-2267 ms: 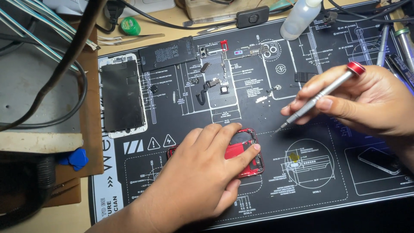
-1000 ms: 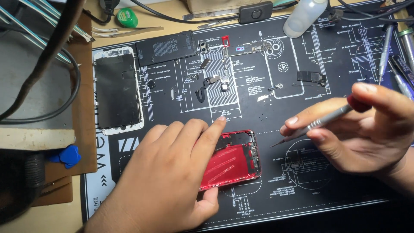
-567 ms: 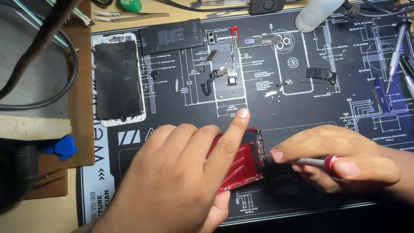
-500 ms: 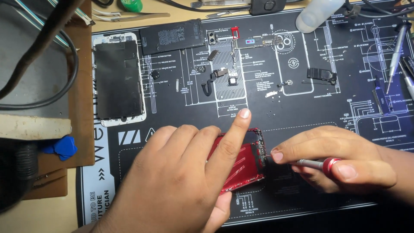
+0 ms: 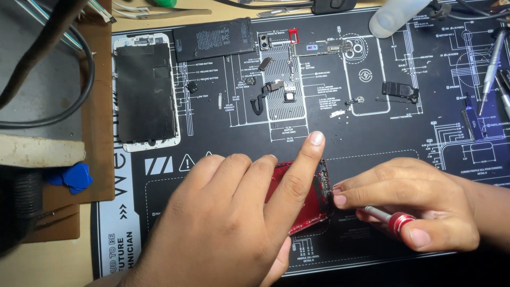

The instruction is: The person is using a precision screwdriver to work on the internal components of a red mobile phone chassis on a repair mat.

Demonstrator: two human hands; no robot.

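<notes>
Left hand [image 5: 223, 223] pressed flat on red phone housing [image 5: 305, 204] near the worktop's front edge, fingers together, right hand [image 5: 409, 204] pinched around red-capped screwdriver [image 5: 390, 220] at the housing's right rim, detached screen [image 5: 146, 98] towards back left corner

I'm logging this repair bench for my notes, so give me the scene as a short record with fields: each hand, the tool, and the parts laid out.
Left hand: pressed flat on red phone housing, index finger extended
Right hand: grips screwdriver, tip at the housing's right edge
Surface: black printed repair mat
Laid out: screen panel, battery, small parts
Left of mat: blue picks
</notes>
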